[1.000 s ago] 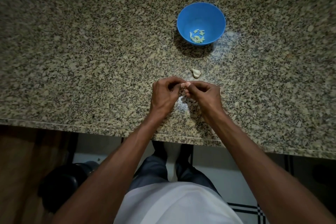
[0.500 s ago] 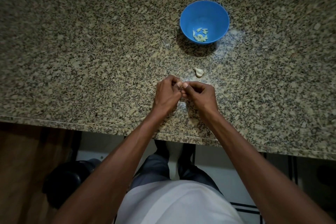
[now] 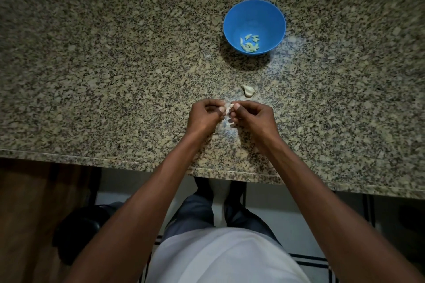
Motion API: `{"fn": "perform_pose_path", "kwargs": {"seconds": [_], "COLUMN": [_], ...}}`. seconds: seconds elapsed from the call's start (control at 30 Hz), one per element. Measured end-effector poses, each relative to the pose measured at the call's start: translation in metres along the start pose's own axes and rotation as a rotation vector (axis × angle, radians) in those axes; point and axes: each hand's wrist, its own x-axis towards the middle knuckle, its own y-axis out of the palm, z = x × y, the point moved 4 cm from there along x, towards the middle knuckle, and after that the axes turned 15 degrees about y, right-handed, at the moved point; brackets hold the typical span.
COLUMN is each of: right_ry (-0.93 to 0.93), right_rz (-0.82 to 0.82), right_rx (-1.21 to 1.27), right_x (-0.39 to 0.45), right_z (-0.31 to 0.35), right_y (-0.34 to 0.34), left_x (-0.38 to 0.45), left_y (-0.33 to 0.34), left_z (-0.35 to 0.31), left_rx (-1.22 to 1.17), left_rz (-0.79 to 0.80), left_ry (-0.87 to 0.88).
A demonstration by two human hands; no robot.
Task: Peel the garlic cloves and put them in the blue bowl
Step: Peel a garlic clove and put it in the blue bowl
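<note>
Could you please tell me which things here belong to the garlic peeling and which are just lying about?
Part of the job: left hand, right hand, the clove pinched between them, spare clove, blue bowl, peeled pieces.

Lying about: dark round object on the floor.

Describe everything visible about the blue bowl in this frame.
The blue bowl is round, plain and smooth, apparently plastic, with sloping walls. It stands upright on the speckled granite counter, beyond both hands and touched by neither. At its bottom lies a small cluster of pale peeled garlic cloves; the rest of its inside is bare. It casts a dark shadow on its near side.
</note>
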Motion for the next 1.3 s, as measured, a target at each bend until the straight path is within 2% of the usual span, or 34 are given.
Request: {"fn": "perform_pose_path", "kwargs": {"seconds": [0.13, 0.27, 0.43, 0.6, 0.7, 0.83, 0.93, 1.0, 1.1, 1.2, 1.3], "right_ry": [0.080, 0.124, -0.041, -0.164, -0.207, -0.203, -0.136, -0.043, 0.130, 0.175, 0.111], "right_rz": [0.042, 0.076, -0.027, -0.174, -0.210, -0.202, -0.123, -0.016, 0.089, 0.098, 0.067], "right_rx": [0.088, 0.108, -0.131, -0.244, -0.284, -0.308, -0.213, -0.082, 0.047, 0.022, -0.112], "right_x": [-0.002, -0.005, -0.010, -0.010, -0.010, -0.007, -0.004, -0.006, -0.008, -0.006, -0.007], "right_z": [0.000, 0.000, 0.006, 0.006, 0.007, 0.003, 0.001, 0.000, 0.002, 0.006, 0.013], "right_y": [-0.002, -0.003, -0.004, -0.001, -0.001, -0.003, -0.005, -0.003, -0.001, -0.006, -0.008], "left_x": [-0.003, -0.005, -0.011, -0.011, -0.011, -0.013, -0.014, -0.013, -0.013, -0.012, -0.010], "left_y": [0.001, 0.001, 0.001, 0.004, 0.004, 0.004, 0.005, 0.005, 0.003, 0.003, 0.002], "left_z": [-0.010, -0.011, -0.011, -0.011, -0.006, -0.004, -0.003, -0.002, -0.002, -0.004, -0.004], "left_rx": [0.083, 0.156, 0.411, 0.304, 0.118, -0.171, -0.329, -0.323, -0.135, -0.050, 0.006], "left_rz": [0.109, 0.085, 0.010, -0.065, -0.073, -0.023, 0.003, 0.022, 0.060, 0.083, 0.103], "left_ry": [0.211, 0.352, 0.489, 0.371, 0.235, 0.031, -0.089, -0.061, 0.111, 0.208, 0.266]}}
